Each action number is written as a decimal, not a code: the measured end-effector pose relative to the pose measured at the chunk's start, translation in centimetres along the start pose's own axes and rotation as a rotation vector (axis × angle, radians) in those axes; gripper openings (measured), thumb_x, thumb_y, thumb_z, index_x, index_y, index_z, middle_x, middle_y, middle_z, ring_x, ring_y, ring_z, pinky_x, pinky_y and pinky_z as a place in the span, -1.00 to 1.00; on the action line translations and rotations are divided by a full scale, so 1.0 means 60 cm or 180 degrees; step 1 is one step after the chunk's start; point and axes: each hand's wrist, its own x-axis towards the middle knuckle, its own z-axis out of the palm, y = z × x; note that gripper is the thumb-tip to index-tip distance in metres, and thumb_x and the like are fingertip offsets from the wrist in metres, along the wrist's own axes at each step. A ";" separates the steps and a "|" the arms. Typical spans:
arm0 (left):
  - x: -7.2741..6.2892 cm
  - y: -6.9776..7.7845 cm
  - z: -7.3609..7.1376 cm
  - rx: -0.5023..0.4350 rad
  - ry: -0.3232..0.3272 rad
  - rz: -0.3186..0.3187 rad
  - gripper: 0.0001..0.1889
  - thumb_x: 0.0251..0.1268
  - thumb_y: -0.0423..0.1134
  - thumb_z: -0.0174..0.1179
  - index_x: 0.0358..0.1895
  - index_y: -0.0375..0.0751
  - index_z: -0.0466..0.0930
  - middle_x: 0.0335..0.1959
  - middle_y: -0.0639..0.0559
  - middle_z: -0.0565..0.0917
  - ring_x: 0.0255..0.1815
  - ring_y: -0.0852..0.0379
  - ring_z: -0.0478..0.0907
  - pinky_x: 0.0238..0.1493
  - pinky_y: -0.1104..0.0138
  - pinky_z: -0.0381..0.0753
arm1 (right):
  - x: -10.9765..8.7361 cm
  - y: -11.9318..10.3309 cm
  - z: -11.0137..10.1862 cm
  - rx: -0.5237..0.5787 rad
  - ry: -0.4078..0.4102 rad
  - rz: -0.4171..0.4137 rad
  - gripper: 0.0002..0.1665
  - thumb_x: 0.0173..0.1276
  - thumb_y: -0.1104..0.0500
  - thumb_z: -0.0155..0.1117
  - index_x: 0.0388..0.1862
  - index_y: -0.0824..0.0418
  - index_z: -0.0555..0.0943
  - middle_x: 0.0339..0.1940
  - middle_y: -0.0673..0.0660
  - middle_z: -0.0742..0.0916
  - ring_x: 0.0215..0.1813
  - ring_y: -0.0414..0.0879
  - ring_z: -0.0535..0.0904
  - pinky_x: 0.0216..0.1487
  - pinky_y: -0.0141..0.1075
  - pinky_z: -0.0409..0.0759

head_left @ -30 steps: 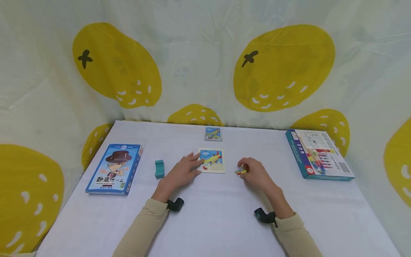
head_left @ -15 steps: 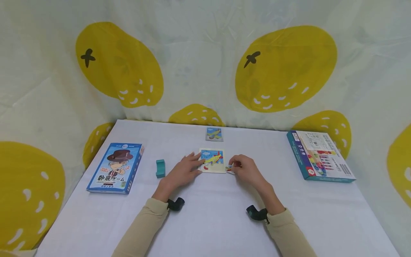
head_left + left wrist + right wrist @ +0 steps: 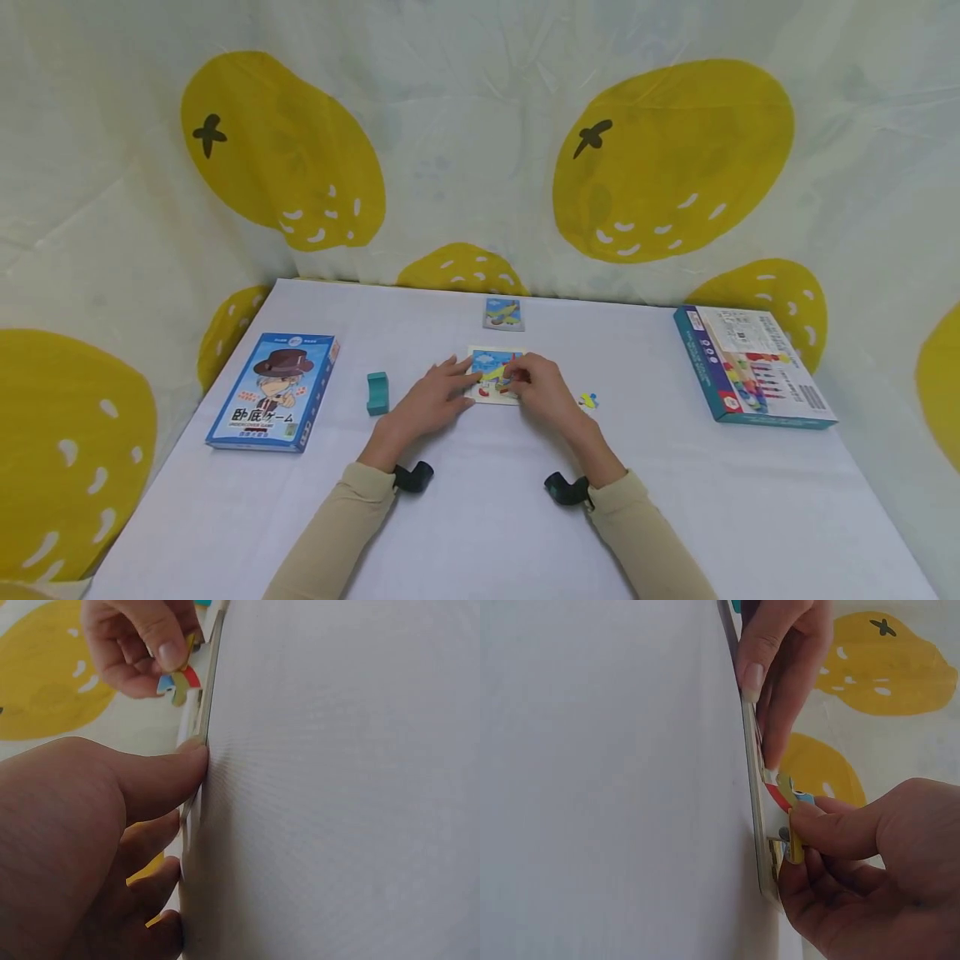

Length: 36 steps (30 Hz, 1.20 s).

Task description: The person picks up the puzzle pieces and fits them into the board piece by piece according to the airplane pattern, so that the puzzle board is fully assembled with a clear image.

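Observation:
A small picture puzzle board with a yellow plane on blue sky lies flat in mid-table. My left hand rests at its left edge, fingers extended over it; the left wrist view shows the thumb against the near edge. With thumb and fingers, my right hand pinches a jigsaw piece over the board's right part. That piece shows yellow, blue and red, tilted close above the board in the right wrist view. Another yellow-and-blue jigsaw piece lies on the table right of the board.
Behind the board lies a small picture card with a similar plane. A teal block stands left of my left hand. Farther out are a blue game box at left and a teal-and-white box at right.
My right hand has moved left from beside the board to over its right part, carrying the jigsaw piece. The other piece now shows on the table. My left hand has stayed on the board.

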 end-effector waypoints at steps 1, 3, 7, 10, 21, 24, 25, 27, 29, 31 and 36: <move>0.000 0.001 -0.001 -0.0007 0.0005 0.0007 -0.46 0.47 -0.01 0.13 0.47 0.10 0.35 0.60 0.12 0.17 0.66 -0.02 -0.04 0.62 -0.05 -0.01 | 0.002 -0.001 0.003 0.0021 -0.0009 -0.0007 -0.84 0.24 0.45 0.34 -0.25 0.25 0.71 -0.31 0.10 0.71 -0.25 -0.09 0.53 -0.16 -0.29 0.54; 0.000 0.001 -0.001 -0.0020 0.0029 0.0034 -0.46 0.46 -0.03 0.14 0.46 0.07 0.37 0.59 0.09 0.19 0.66 -0.05 -0.03 0.61 -0.07 0.00 | 0.005 -0.005 0.010 0.0055 -0.0039 -0.0012 -0.84 0.26 0.44 0.32 -0.24 0.24 0.71 -0.29 0.09 0.73 -0.25 -0.09 0.54 -0.15 -0.28 0.56; 0.001 0.001 -0.001 -0.0014 0.0044 0.0067 -0.47 0.47 -0.04 0.14 0.46 0.06 0.37 0.59 0.07 0.19 0.66 -0.06 -0.02 0.61 -0.08 0.02 | 0.010 -0.011 0.021 -0.0013 -0.0067 -0.0027 -0.84 0.28 0.42 0.30 -0.24 0.22 0.72 -0.29 0.09 0.71 -0.25 -0.09 0.52 -0.16 -0.27 0.56; 0.002 0.000 0.001 0.0009 0.0032 0.0067 -0.46 0.47 -0.04 0.13 0.47 0.08 0.36 0.60 0.09 0.18 0.66 -0.05 -0.02 0.61 -0.08 0.01 | 0.012 -0.014 0.027 -0.0174 -0.0043 -0.0031 -0.84 0.27 0.40 0.30 -0.26 0.22 0.74 -0.30 0.09 0.70 -0.23 -0.10 0.52 -0.14 -0.25 0.55; 0.001 0.011 0.000 0.0070 0.0041 0.0009 -0.47 0.47 -0.05 0.13 0.46 0.05 0.37 0.59 0.07 0.20 0.65 -0.08 0.01 0.60 -0.09 0.02 | 0.014 -0.011 0.036 -0.0560 0.0046 0.0057 -0.91 0.23 0.31 0.41 -0.39 0.13 0.77 -0.33 0.02 0.63 -0.17 -0.08 0.48 -0.08 -0.21 0.50; -0.002 0.016 0.000 0.0124 0.0077 0.0027 -0.47 0.47 -0.06 0.14 0.46 0.01 0.37 0.58 0.03 0.23 0.64 -0.12 0.05 0.59 -0.12 0.04 | 0.014 -0.010 0.035 -0.0592 0.0067 0.0110 -0.93 0.21 0.29 0.44 -0.43 0.14 0.75 -0.35 0.03 0.62 -0.18 -0.08 0.47 -0.10 -0.22 0.49; -0.004 0.017 0.000 0.0128 0.0093 0.0038 -0.47 0.47 -0.07 0.14 0.46 -0.01 0.38 0.57 0.02 0.25 0.63 -0.12 0.06 0.58 -0.14 0.06 | 0.013 -0.010 0.035 -0.0603 0.0073 0.0132 -0.94 0.21 0.28 0.45 -0.43 0.13 0.75 -0.35 0.03 0.61 -0.18 -0.08 0.47 -0.11 -0.22 0.49; -0.006 0.020 0.001 0.0190 0.0104 0.0048 -0.47 0.48 -0.08 0.13 0.47 -0.01 0.36 0.57 0.03 0.26 0.63 -0.11 0.07 0.57 -0.15 0.07 | 0.012 -0.010 0.034 -0.0634 0.0098 0.0172 -0.95 0.20 0.25 0.48 -0.41 0.13 0.74 -0.35 0.04 0.62 -0.18 -0.07 0.46 -0.14 -0.23 0.48; -0.008 0.022 0.002 0.0248 0.0124 0.0083 -0.48 0.49 -0.11 0.12 0.46 0.00 0.37 0.56 0.02 0.28 0.62 -0.13 0.10 0.55 -0.19 0.09 | 0.010 -0.010 0.033 -0.0662 0.0134 0.0225 -0.92 0.18 0.20 0.51 -0.39 0.14 0.73 -0.35 0.05 0.61 -0.19 -0.06 0.45 -0.17 -0.24 0.45; -0.009 0.024 0.004 0.0339 0.0128 0.0111 -0.49 0.50 -0.13 0.11 0.47 0.06 0.36 0.56 0.02 0.28 0.61 -0.14 0.11 0.53 -0.21 0.11 | 0.009 -0.009 0.031 -0.0663 0.0180 0.0278 -0.87 0.16 0.16 0.54 -0.38 0.14 0.72 -0.35 0.06 0.60 -0.21 -0.05 0.43 -0.21 -0.25 0.42; -0.009 0.027 0.009 0.0639 0.0119 0.0153 -0.51 0.52 -0.14 0.06 0.46 0.24 0.36 0.55 -0.04 0.28 0.60 -0.19 0.11 0.50 -0.24 0.16 | 0.003 -0.001 0.023 -0.0631 0.0277 0.0351 -0.76 0.10 0.08 0.58 -0.40 0.15 0.69 -0.38 0.10 0.56 -0.22 -0.01 0.40 -0.25 -0.25 0.34</move>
